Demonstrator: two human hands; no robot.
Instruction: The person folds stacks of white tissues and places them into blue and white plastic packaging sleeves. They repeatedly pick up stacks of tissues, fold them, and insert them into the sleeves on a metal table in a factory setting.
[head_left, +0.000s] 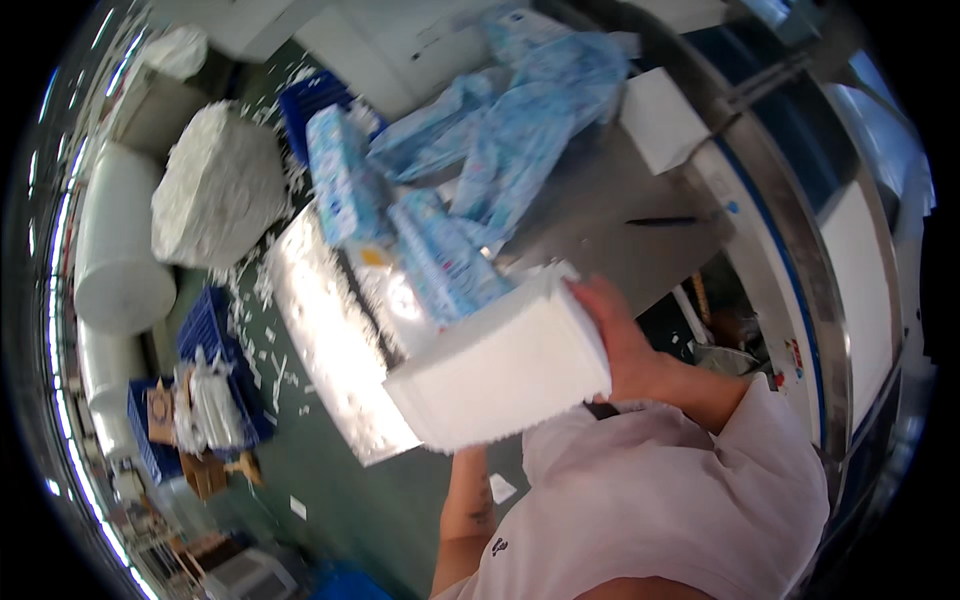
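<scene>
A thick white block of stacked tissue paper (500, 365) is held up before my body, over the metal table's near edge. My right hand (620, 335) is closed on the block's right end. My left forearm (470, 495) reaches up to the block's lower left side, where the block hides my left hand and its fingers. Just beyond the block lie two blue patterned tissue packs (445, 255). Crumpled blue printed film (540, 110) spreads behind them across the table.
The metal table (590, 225) carries a dark thin tool (661, 220) and a white block (660, 120) at its far right. To the left, paper scraps litter the green floor around a large white bale (218, 185), a big white roll (125, 240) and blue crates (205, 325).
</scene>
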